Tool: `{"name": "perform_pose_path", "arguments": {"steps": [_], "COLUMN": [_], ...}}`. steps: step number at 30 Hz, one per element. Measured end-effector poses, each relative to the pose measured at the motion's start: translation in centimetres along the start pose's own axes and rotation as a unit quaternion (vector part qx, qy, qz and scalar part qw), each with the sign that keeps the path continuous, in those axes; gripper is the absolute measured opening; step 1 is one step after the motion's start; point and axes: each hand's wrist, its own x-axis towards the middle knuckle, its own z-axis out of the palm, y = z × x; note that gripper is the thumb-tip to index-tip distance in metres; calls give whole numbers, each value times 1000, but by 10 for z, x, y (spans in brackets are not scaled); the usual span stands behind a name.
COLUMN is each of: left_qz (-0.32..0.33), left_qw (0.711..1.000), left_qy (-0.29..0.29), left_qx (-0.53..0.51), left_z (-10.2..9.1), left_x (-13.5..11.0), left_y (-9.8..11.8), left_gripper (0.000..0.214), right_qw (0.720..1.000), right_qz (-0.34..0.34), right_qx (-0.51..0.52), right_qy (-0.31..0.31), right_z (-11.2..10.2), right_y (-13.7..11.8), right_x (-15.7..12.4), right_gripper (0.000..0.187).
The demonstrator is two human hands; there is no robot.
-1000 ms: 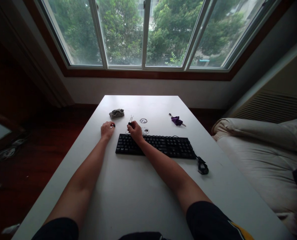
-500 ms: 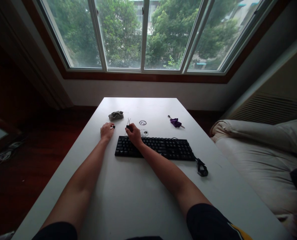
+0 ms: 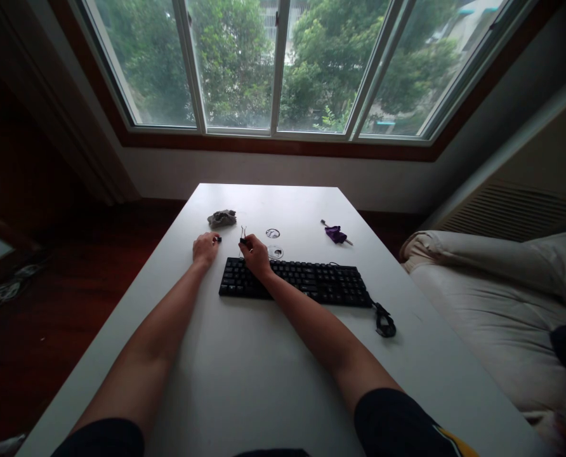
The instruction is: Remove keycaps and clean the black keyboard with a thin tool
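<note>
My left hand (image 3: 205, 247) is closed at the fingertips on a small black keycap-like piece (image 3: 219, 239), resting near the table's left side. To its right, my right hand (image 3: 255, 252) pinches a wire keycap puller (image 3: 243, 240), a small black part with thin wire prongs pointing away from me. My right wrist passes over the left part of a black keyboard (image 3: 316, 282), hiding some of its keys. A crumpled grey cloth (image 3: 222, 218) lies just beyond my left hand.
Two round flat pieces, one farther (image 3: 272, 233) and one nearer (image 3: 276, 252), lie behind the keyboard. A purple cloth-wrapped brush (image 3: 335, 234) is at the right. The keyboard's bundled cable (image 3: 385, 322) hangs off its right end. A sofa (image 3: 473, 298) stands beside the white table (image 3: 235, 368).
My left fingers have turned slightly around the small black piece. The right hand has tilted a little, still pinching the puller. The view has shifted slightly.
</note>
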Motion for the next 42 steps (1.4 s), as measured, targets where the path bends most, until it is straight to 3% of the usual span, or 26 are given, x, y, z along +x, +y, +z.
{"name": "perform_pose_path", "arguments": {"steps": [8, 15, 20, 24, 27, 38, 42], "left_qz": [26, 24, -18, 33, 92, 60, 50], "left_qw": [1000, 998, 991, 985, 983, 985, 983], "left_qy": [6, 31, -49, -105, -99, -77, -77], "left_qx": [-13, -45, -119, -130, -121, -145, -159], "left_z": [0, -5, -6, -12, -17, -21, -27], "left_x": [-3, -11, -15, -31, -47, -71, -74], "left_y": [0, 4, 5, 7, 10, 12, 13], "left_gripper": [30, 31, 25, 26, 28, 27, 26], "right_qw": [997, 977, 954, 967, 978, 985, 983], "right_qz": [22, -79, -119, -71, -49, -59, -39], "right_qx": [9, -61, -124, -89, -70, -99, -44], "right_qy": [-72, -186, -245, -229, -193, -130, -176], "right_z": [1, -15, -36, -35, -25, -6, -15], "right_y": [6, -2, -11, -1, 4, -22, -21], "right_x": [6, 14, 21, 19, 11, -35, -26], "right_gripper": [21, 10, 6, 10, 11, 14, 17]}}
